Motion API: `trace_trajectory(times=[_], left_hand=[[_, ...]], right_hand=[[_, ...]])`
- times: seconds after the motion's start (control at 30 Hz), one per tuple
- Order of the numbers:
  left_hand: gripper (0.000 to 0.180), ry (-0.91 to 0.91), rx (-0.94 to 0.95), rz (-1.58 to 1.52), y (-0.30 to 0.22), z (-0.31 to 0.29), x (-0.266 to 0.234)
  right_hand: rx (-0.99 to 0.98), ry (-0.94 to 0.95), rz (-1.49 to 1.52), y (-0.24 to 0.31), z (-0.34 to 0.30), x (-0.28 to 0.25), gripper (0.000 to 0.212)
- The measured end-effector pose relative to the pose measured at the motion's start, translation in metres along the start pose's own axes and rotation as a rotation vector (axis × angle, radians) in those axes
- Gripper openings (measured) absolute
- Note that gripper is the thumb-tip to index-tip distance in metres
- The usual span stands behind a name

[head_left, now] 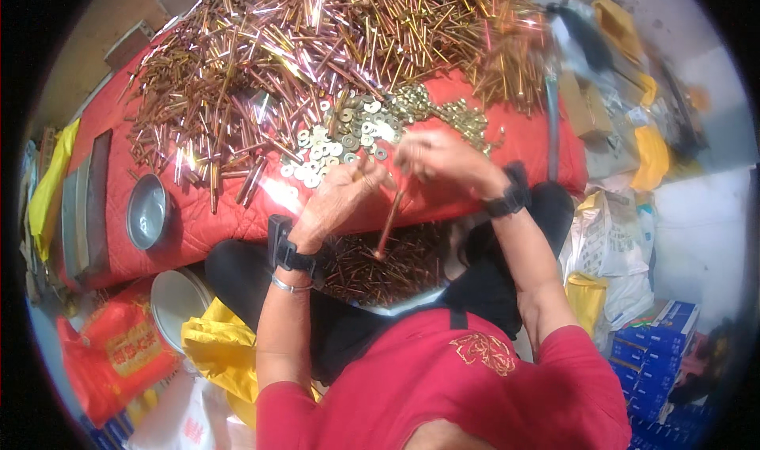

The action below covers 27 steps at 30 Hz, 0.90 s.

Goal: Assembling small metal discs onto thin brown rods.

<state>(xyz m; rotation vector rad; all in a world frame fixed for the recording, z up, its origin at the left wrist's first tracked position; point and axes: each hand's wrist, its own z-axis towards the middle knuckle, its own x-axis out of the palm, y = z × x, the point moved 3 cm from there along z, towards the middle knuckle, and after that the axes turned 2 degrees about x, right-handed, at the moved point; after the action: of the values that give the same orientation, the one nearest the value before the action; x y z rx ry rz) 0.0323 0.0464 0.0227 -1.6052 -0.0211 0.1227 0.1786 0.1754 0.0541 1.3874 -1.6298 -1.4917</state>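
A long copper-coloured bolt [388, 227] hangs at a slant between my hands, its thicker end down. Its upper end meets the fingers of my right hand [437, 159], which are closed and blurred by motion. Close beside it, my left hand [342, 195] has thumb and fingers pinched together; what they hold is too small to make out. Just beyond my hands lie loose flat washers [321, 151] and a spread of small brass-coloured nuts [463, 121]. A large heap of similar bolts [261, 62] covers the far part of the red quilted cloth [229, 227].
More bolts [396, 272] fill a container between my legs. A metal bowl [149, 211] rests on the cloth at the left. A red bag [119, 355], a pale round lid or tub [176, 307] and yellow sacking [222, 347] lie lower left; blue boxes [653, 355] are stacked at the right.
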Motion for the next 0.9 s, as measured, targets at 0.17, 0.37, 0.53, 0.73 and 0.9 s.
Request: trace_trajectory(times=[0.17, 0.37, 0.53, 0.73, 0.9], left_hand=[[0.031, -0.277, -0.195, -0.254, 0.008, 0.005, -0.010], [0.046, -0.393, -0.302, -0.625, 0.020, 0.004, -0.016], [0.038, -0.304, -0.318, -1.031, 0.037, 0.008, -0.020], [0.027, -0.345, -0.189, -1.021, 0.044, 0.011, -0.019], [0.029, -0.306, -0.088, -0.961, 0.027, 0.008, -0.014]], right_hand=[[-0.475, -0.600, -0.675, -0.008, 0.061, -0.039, 0.013], [-0.543, -0.690, -1.261, -0.029, 0.102, -0.040, 0.016], [-0.623, -0.576, -1.359, -0.019, 0.096, -0.049, 0.015], [-0.723, -0.752, -0.865, 0.010, 0.053, -0.041, 0.016], [-0.321, -0.806, -0.557, -0.006, 0.001, -0.014, 0.012]])
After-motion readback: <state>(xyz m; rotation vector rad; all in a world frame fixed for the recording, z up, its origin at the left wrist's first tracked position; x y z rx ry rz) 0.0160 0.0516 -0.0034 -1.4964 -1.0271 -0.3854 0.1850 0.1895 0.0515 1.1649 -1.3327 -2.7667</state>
